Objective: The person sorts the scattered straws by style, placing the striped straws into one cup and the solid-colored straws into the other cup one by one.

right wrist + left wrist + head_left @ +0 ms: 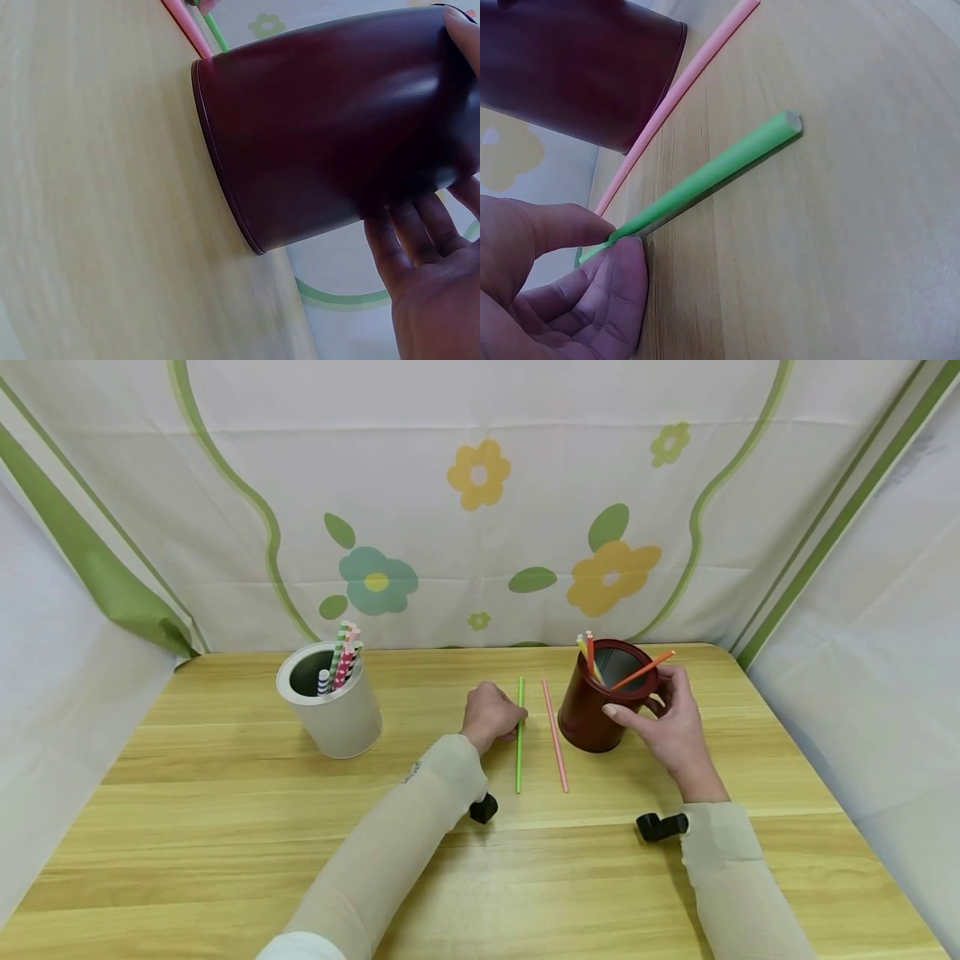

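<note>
My left hand [491, 714] pinches a green straw [518, 768] between thumb and fingertips, close over the wooden table. The left wrist view shows the straw's near end [742, 159] sticking out past the fingers. Just to its right lies a pink straw [556, 739]. My right hand [677, 727] grips a dark red canister [592, 714] by its upper right side, thumb in front and fingers round the back. Several straws lean inside that canister, including an orange straw [643, 670] jutting over the rim. In the right wrist view the fingers curve under the canister's wall [322, 135].
A white canister [345, 718] stands at the left, with several patterned straws [345, 656] in it. The wooden table [187, 827] ends at a flowered curtain [300, 468] behind. White cloth panels flank both sides.
</note>
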Action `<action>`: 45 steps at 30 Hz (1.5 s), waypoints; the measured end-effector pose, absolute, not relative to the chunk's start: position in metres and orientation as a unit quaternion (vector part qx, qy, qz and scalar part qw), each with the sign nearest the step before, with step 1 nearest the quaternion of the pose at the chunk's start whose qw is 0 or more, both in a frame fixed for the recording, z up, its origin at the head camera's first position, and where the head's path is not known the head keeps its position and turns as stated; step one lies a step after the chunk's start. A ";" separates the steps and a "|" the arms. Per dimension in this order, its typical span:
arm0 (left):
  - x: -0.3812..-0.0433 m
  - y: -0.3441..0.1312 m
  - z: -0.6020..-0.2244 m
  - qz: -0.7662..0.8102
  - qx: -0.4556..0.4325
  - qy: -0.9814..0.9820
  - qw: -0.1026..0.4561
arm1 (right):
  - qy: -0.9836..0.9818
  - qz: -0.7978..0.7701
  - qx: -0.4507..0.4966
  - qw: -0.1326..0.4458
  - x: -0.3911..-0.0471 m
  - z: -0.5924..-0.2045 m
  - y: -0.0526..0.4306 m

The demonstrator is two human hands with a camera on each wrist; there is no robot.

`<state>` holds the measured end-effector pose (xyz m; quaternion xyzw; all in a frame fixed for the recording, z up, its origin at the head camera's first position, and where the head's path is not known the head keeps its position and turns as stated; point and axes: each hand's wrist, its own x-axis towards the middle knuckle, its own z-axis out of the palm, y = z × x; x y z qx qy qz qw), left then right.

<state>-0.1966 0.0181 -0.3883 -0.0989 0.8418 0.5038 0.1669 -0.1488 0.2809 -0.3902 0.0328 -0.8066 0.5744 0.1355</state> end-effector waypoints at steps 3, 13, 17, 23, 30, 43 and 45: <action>-0.195 0.018 -0.389 0.506 -0.102 0.840 0.166 | -0.807 0.574 0.031 0.135 -0.149 -0.390 0.281; -0.194 0.015 -0.390 0.539 -0.111 0.818 0.167 | -0.804 0.577 0.033 0.137 -0.149 -0.391 0.282; -0.193 0.014 -0.389 0.543 -0.114 0.815 0.169 | -0.803 0.579 0.034 0.137 -0.149 -0.391 0.282; -0.192 0.013 -0.387 0.546 -0.113 0.813 0.168 | -0.803 0.580 0.034 0.135 -0.148 -0.390 0.281; -0.192 0.013 -0.387 0.547 -0.112 0.813 0.166 | -0.804 0.578 0.034 0.136 -0.149 -0.390 0.281; -0.192 0.012 -0.387 0.547 -0.112 0.812 0.167 | -0.806 0.575 0.033 0.134 -0.148 -0.390 0.281; -0.192 0.012 -0.387 0.546 -0.114 0.813 0.167 | -0.807 0.574 0.032 0.134 -0.148 -0.390 0.281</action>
